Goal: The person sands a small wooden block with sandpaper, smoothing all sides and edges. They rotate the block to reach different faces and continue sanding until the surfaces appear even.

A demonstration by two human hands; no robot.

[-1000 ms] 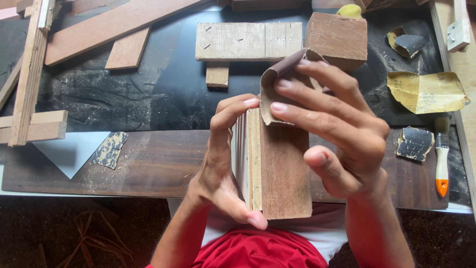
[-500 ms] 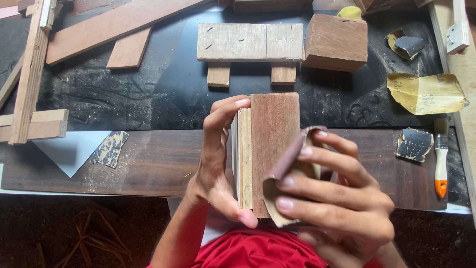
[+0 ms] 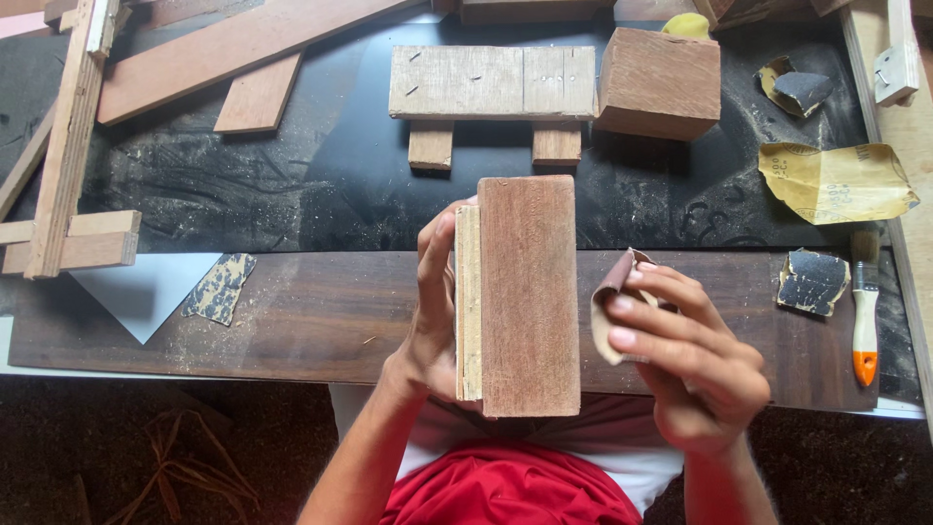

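The counter, dark and dusted with sawdust, carries everything, and the brown wooden block held over its near edge serves as the landmark. A long dark plank runs crosswise beneath the block. Beyond the block lies a pale slatted piece on two short legs, with a squat reddish block to its right. Left of the held block lie loose battens; to its right lie a yellow sanding sheet, a dark scrap and a small brush with an orange handle.

The left hand is closed around the block's left side, fingers curled over the pale strip on that edge, holding it upright on end. The right hand is pinched closed on a folded piece of sandpaper, just beside the block's right edge and not clearly touching it.

Sanding well here probably means keeping the paper flat to the face, stroking along the grain and easing pressure at the corners. Open room lies right of the block above the plank; the slatted piece limits strokes going away.
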